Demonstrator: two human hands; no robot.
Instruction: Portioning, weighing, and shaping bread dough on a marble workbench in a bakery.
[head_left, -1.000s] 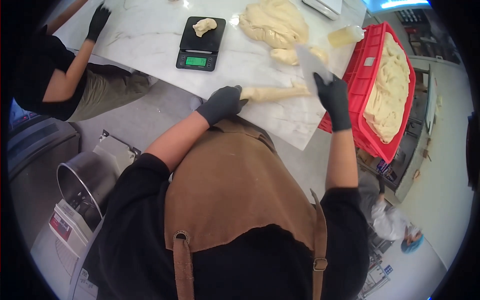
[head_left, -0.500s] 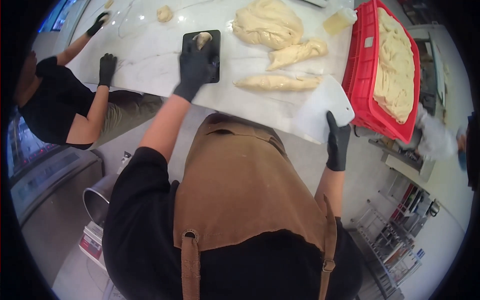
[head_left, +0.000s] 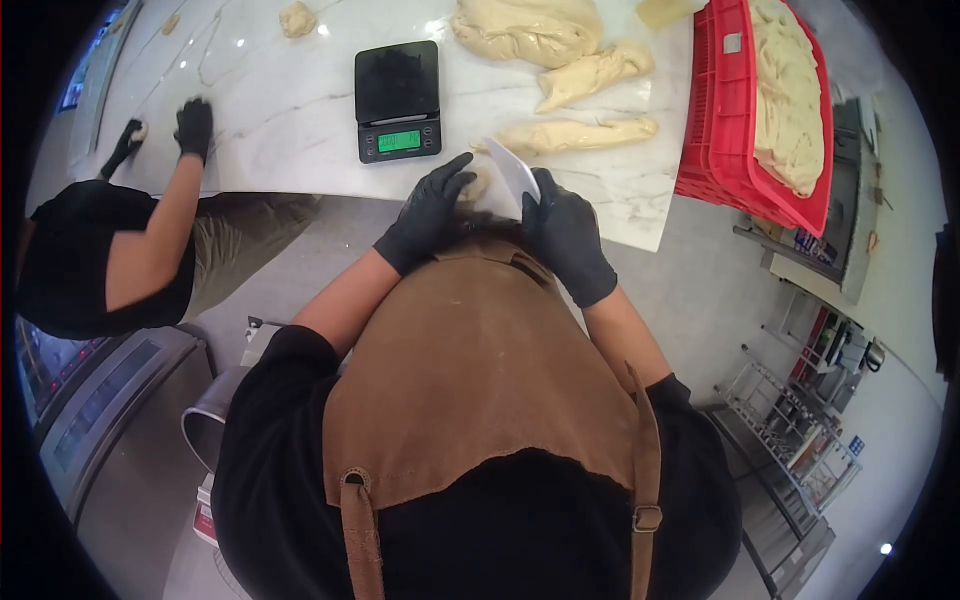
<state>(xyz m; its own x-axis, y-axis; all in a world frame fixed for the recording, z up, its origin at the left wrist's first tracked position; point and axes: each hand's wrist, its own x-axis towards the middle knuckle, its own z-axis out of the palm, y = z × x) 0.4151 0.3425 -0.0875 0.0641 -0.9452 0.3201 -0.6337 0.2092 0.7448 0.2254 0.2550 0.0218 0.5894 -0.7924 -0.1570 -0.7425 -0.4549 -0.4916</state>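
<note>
Both my hands wear black gloves and meet at the near edge of the marble table. My left hand (head_left: 428,215) curls its fingers around a small piece of dough (head_left: 477,186), partly hidden by the hand. My right hand (head_left: 572,238) grips a white dough scraper (head_left: 513,178), tilted on edge just right of that piece. Beyond the scraper lies a long strip of dough (head_left: 585,134). A black kitchen scale (head_left: 398,84) with a lit green display stands left of the strip, its platform bare.
Farther back rest a thick dough strip (head_left: 597,76) and a large dough mass (head_left: 525,32). A red crate (head_left: 705,110) full of dough stands at the right. A small dough ball (head_left: 297,20) sits far left. A co-worker's gloved hands (head_left: 194,128) work at the table's left.
My left hand has come off the scale toward me, and the dough piece there is gone from it. My right hand has brought the scraper left, in front of my apron.
</note>
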